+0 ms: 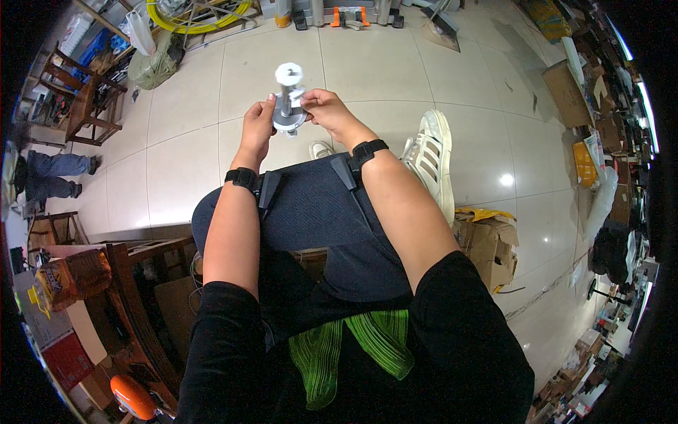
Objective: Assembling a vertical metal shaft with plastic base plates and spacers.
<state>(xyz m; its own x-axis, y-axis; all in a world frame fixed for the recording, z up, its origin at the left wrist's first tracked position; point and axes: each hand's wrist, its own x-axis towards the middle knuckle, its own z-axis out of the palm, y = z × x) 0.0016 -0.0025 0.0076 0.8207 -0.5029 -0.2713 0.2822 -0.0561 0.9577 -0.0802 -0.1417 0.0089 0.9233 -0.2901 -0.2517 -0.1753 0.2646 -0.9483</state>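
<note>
Out in front of my crossed legs I hold a metal post fitting [286, 106], with a white round cap on top and a wide grey disc near its lower end. My left hand [258, 131] grips the disc's left edge, thumb up. On the other side, my right hand [328, 113] has its thumb and fingertips pinched at the disc's right edge, close to a small white part [296, 93] beside the post. That small part is slightly blurred, and I cannot tell whether the fingers hold it. A short stub shows under the disc.
A torn cardboard box [487, 247] stands by my right shoe [432, 155]. At the left are a wooden chair [88, 106] and another person's legs [60, 166]. A dustpan [441, 32], a yellow coil [198, 21] and a green sack [155, 63] lie ahead. Boxes line the right.
</note>
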